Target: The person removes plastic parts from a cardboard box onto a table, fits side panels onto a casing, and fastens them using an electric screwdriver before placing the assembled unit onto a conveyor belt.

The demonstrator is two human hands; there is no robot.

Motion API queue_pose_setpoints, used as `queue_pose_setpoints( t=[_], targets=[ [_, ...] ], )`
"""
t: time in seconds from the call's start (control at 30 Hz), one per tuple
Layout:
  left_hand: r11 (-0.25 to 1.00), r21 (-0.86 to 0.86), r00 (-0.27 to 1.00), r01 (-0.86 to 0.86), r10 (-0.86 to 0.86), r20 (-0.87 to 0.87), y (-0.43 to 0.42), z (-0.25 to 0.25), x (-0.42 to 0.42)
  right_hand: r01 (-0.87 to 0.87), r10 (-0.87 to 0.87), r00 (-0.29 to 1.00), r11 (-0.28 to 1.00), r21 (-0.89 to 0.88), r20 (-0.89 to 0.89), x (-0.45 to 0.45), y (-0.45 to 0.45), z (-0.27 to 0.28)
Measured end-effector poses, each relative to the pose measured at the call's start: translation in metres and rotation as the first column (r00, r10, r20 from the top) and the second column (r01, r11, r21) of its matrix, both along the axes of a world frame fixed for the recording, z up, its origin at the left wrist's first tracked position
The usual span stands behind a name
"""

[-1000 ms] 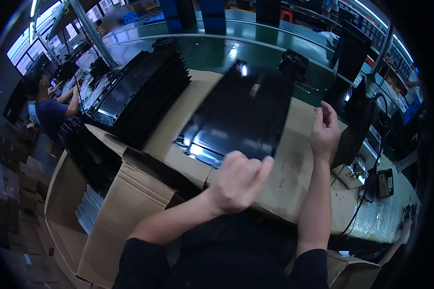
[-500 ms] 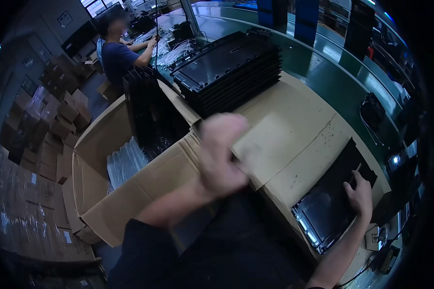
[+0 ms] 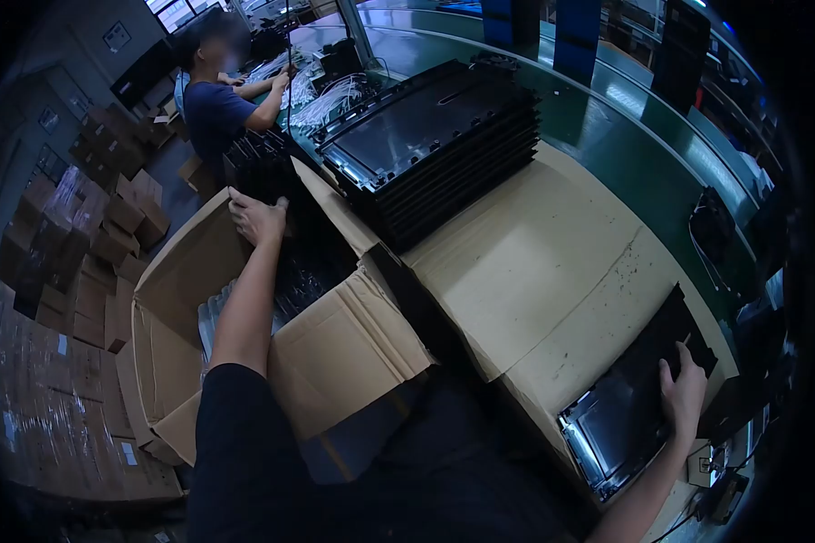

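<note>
My left hand [image 3: 259, 220] is at the far top edge of an open cardboard box [image 3: 340, 339], thumb spread from the fingers. Its fingertips touch the box edge, beside upright black panels [image 3: 312, 258] inside; I see nothing held in it. Clear plastic wrapping [image 3: 210, 317] shows in the box, partly behind my forearm. On the right, my right hand [image 3: 684, 394] lies over the edge of a flat black panel [image 3: 620, 416], thumb and index finger apart. A thin pale piece [image 3: 686, 339] shows by the index fingertip; whether it is held is unclear.
Several black panels are stacked [image 3: 435, 136] on the cardboard-covered table [image 3: 543, 262]. Behind, a person in a dark blue shirt [image 3: 213, 113] works near white cables [image 3: 326, 101]. Piled cartons [image 3: 68, 398] stand left. A green conveyor [image 3: 598, 136] curves along the far side.
My left hand has swung left and away from me, from above the near box flap to the far box edge. My right hand stays on the panel; the view has shifted slightly.
</note>
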State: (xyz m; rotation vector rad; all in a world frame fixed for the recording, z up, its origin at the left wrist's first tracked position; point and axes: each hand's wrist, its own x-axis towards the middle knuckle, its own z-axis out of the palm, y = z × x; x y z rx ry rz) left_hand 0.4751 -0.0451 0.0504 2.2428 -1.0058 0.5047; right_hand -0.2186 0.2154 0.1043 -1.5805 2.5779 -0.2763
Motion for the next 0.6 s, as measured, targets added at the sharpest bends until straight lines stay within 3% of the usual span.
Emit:
queue_pose_setpoints(
  t=[0.13, 0.27, 0.33, 0.43, 0.53, 0.57, 0.6],
  targets=[
    [0.979, -0.199, 0.995, -0.04, 0.058, 0.086, -0.019, -0.022, 0.044, -0.012, 0.012, 1.0, 0.999, -0.042, -0.009, -0.007, 0.002, -0.006],
    [0.961, -0.272, 0.999, -0.05, 0.052, 0.003, 0.003, -0.003, 0.061, -0.013, 0.008, 0.999, 0.996, -0.084, -0.051, -0.01, -0.001, -0.014],
    [0.972, -0.221, 0.995, -0.082, 0.068, -0.069, 0.013, 0.009, 0.065, -0.023, 0.018, 0.998, 0.997, -0.075, -0.062, -0.009, -0.001, -0.014],
    [0.94, -0.327, 0.989, -0.1, 0.057, -0.137, 0.035, 0.049, 0.052, -0.023, 0.018, 0.997, 0.997, -0.071, -0.069, -0.016, 0.002, -0.02],
    [0.824, -0.555, 0.977, 0.111, 0.011, 0.213, 0.054, 0.096, 0.064, -0.085, 0.069, 0.991, 0.986, -0.142, -0.117, -0.029, 0.0, -0.029],
    [0.767, -0.601, 0.935, 0.225, 0.004, 0.355, 0.061, 0.111, 0.069, -0.044, 0.041, 0.999, 0.985, -0.17, -0.024, -0.032, -0.002, -0.026],
    [0.721, -0.632, 0.932, 0.284, -0.052, 0.36, 0.073, 0.129, 0.057, 0.0, 0.014, 0.998, 0.981, -0.192, 0.068, -0.033, -0.002, -0.022]
  ],
)
